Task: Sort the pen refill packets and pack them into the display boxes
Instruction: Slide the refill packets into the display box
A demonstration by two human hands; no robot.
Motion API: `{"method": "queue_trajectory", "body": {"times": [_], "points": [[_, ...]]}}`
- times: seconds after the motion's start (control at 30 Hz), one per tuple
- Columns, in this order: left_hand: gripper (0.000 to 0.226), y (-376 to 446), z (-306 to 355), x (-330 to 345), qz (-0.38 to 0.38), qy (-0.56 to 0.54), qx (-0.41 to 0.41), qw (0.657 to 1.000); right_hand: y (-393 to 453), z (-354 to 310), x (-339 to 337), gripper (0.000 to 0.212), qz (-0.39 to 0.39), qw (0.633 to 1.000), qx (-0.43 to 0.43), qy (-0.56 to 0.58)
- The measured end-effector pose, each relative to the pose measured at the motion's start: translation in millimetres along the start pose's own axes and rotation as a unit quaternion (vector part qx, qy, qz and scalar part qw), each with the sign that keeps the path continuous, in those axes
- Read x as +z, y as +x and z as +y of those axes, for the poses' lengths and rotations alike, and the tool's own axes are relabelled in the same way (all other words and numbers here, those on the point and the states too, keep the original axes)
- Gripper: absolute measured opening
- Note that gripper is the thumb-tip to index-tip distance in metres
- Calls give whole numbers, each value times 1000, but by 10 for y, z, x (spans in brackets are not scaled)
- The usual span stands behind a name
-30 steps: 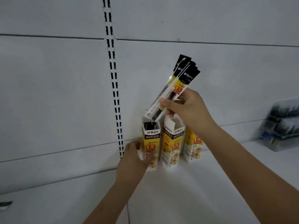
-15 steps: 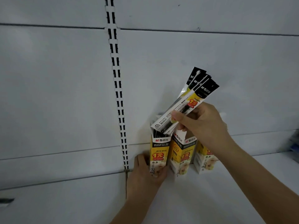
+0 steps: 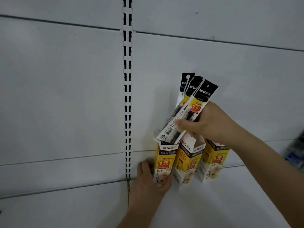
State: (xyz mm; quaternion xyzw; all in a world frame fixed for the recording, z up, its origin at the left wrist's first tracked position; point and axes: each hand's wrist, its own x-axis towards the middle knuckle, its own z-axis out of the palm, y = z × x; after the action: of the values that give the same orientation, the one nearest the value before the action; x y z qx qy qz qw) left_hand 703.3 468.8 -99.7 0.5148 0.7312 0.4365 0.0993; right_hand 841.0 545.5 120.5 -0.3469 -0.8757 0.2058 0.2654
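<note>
Three yellow display boxes stand in a row on the white shelf against the back panel: the left box (image 3: 164,160), the middle box (image 3: 187,163) with its top flap open, and the right box (image 3: 213,160). My right hand (image 3: 212,122) grips a bundle of several black-and-yellow refill packets (image 3: 192,106), tilted, with their lower ends at the open mouth of the left box. My left hand (image 3: 151,180) holds the lower part of the left box, thumb on its front.
A slotted upright (image 3: 127,96) runs down the white back panel left of the boxes. The white shelf surface (image 3: 213,206) spreads in front. Blurred dark packaging (image 3: 296,152) lies at the far right edge.
The packet bundle has dropped lower and its ends now reach the left box's mouth. The view has shifted so the boxes sit further right and lower. My left hand keeps holding the left box.
</note>
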Motion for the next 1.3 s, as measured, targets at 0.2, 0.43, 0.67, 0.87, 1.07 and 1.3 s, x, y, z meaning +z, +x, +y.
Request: {"method": "queue_trajectory", "body": {"times": [0.2,0.43,0.67,0.87,1.07,1.3], "points": [[61,0,-18,-11,6,-2,7,1000,33,-146,71,41,-107,993,24,49],[56,-14,-22,-1,1,2,8,1000,102,-149,6,14,-234,959,2,159],[57,-16,-29,-1,4,3,18,1000,130,-145,-38,25,-190,976,40,101],[54,-9,-33,7,7,13,17,1000,219,-173,0,39,-102,991,80,17],[54,-11,-38,6,6,6,18,1000,238,-253,21,52,-91,993,20,-75],[51,-14,-18,-8,-3,10,9,1000,252,-291,41,34,-52,996,-27,-71]]}}
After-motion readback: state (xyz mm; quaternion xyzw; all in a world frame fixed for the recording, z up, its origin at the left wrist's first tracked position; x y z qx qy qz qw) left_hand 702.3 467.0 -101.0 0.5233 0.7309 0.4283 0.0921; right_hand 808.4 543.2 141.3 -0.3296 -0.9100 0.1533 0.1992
